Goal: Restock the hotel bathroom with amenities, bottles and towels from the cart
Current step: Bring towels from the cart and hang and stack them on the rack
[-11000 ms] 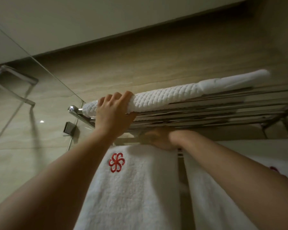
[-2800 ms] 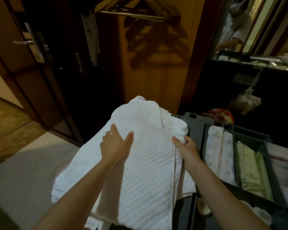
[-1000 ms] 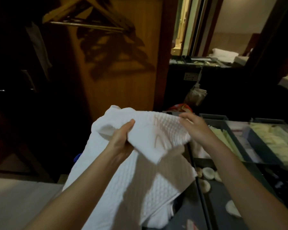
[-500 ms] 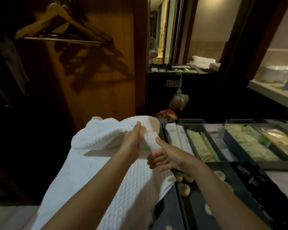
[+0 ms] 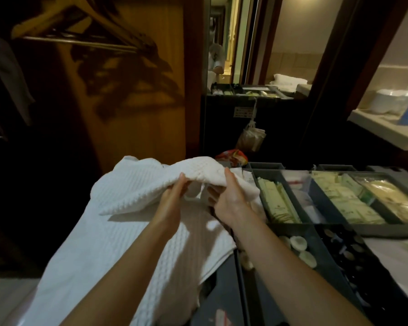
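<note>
A white waffle-weave towel [image 5: 132, 191] lies on the left end of the dark cart [image 5: 226, 302], its top fold lifted. My left hand [image 5: 172, 203] pinches the folded edge from below. My right hand [image 5: 229, 198] grips the same fold a little to the right, thumb on top. More white towel [image 5: 104, 260] spreads underneath and hangs over the cart's near left side. To the right, the cart's tray compartments hold pale green amenity packets [image 5: 276, 201], more packets [image 5: 344, 198] and small round white items [image 5: 299, 245].
An open wardrobe with wooden hangers [image 5: 80, 27] stands at the left. A mirror [image 5: 257, 55] behind the cart reflects a person and towels. A small bag [image 5: 251, 137] hangs on the dark panel. The bathroom counter [image 5: 386, 128] with a white bowl is at the right.
The view has swung right from the wardrobe toward the cart trays. My hands gathered the towel's top fold and now sit close together on it; the right hand moved from under the fold to gripping it.
</note>
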`<state>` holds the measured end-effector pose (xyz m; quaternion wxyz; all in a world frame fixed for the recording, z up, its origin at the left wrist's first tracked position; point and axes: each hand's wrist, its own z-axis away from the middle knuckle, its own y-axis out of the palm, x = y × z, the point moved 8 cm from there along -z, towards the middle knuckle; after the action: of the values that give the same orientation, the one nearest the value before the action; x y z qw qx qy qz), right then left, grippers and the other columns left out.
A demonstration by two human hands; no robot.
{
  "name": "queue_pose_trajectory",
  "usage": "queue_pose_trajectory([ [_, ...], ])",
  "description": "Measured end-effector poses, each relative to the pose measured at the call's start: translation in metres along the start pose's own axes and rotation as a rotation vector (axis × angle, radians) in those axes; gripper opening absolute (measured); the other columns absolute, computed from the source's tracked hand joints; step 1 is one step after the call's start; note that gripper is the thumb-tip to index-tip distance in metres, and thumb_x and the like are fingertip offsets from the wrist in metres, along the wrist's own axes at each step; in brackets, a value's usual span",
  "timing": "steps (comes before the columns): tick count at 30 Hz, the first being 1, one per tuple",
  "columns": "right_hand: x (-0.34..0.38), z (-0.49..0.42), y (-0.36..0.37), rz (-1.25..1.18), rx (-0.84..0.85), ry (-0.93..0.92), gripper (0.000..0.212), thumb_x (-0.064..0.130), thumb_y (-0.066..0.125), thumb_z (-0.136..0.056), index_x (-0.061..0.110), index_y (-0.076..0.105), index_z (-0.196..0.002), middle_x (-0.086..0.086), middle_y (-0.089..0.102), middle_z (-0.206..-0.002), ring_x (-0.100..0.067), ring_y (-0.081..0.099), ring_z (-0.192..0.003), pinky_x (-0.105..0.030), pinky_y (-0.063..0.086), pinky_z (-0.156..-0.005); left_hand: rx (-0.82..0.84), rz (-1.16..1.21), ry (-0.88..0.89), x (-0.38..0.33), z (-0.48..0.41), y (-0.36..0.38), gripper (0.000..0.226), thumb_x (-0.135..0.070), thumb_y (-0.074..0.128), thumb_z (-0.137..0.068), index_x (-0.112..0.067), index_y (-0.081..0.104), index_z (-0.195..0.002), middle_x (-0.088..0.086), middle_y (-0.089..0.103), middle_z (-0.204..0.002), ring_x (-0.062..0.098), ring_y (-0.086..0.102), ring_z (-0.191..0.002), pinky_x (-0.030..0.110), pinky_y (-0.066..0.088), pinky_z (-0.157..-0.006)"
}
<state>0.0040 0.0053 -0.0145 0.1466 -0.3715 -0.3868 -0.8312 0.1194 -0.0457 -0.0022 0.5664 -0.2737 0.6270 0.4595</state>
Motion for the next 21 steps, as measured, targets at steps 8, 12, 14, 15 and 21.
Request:
queue_pose_trajectory([
  [8, 0.027, -0.004, -0.030, 0.000, 0.097, -0.139, 0.038, 0.042, 0.052, -0.091, 0.027, 0.045, -0.125, 0.000, 0.056, -0.121, -0.017, 0.055, -0.108, -0.034, 0.041, -0.091, -0.089, 0.351, -0.224, 0.036, -0.003, -0.028, 0.073, -0.066, 0.038, -0.083, -0.022, 0.033, -0.141, 0.004, 0.047, -0.138, 0.023, 0.043, -0.126, 0.043, 0.022, -0.108],
  [12, 0.042, -0.008, -0.040, 0.052, 0.200, -0.145, 0.049, 0.039, 0.050, -0.092, 0.023, 0.040, -0.137, -0.002, 0.054, -0.129, -0.018, 0.053, -0.113, -0.030, 0.042, -0.091, -0.210, 0.388, -0.149, 0.021, 0.001, -0.028, 0.032, -0.043, 0.036, -0.093, -0.019, 0.056, -0.100, 0.008, 0.060, -0.091, 0.021, 0.059, -0.082, 0.043, 0.043, -0.078],
  [14, 0.055, -0.009, -0.043, 0.046, 0.243, -0.140, 0.047, 0.039, 0.049, -0.092, 0.021, 0.041, -0.135, 0.000, 0.057, -0.121, -0.016, 0.056, -0.107, -0.028, 0.045, -0.084, -0.225, 0.307, -0.101, 0.011, 0.008, -0.020, 0.032, -0.041, 0.036, -0.095, -0.021, 0.057, -0.110, 0.008, 0.064, -0.101, 0.024, 0.059, -0.095, 0.050, 0.041, -0.088],
  [15, 0.062, -0.009, -0.044, 0.046, 0.269, -0.141, 0.044, 0.039, 0.049, -0.092, 0.021, 0.042, -0.132, 0.002, 0.060, -0.114, -0.014, 0.058, -0.101, -0.026, 0.046, -0.077, -0.239, 0.280, -0.076, 0.005, 0.014, -0.015, 0.033, -0.042, 0.036, -0.095, -0.022, 0.054, -0.115, 0.006, 0.063, -0.107, 0.024, 0.057, -0.101, 0.053, 0.036, -0.094],
  [21, 0.085, 0.008, -0.038, 0.038, 0.484, -0.119, 0.017, 0.037, 0.050, -0.092, 0.029, 0.056, -0.106, 0.003, 0.071, -0.094, -0.007, 0.070, -0.077, -0.018, 0.053, -0.053, -0.375, 0.172, 0.133, -0.041, 0.067, 0.006, 0.041, -0.041, 0.037, -0.097, -0.022, 0.044, -0.132, 0.003, 0.055, -0.131, 0.020, 0.051, -0.118, 0.046, 0.033, -0.103],
])
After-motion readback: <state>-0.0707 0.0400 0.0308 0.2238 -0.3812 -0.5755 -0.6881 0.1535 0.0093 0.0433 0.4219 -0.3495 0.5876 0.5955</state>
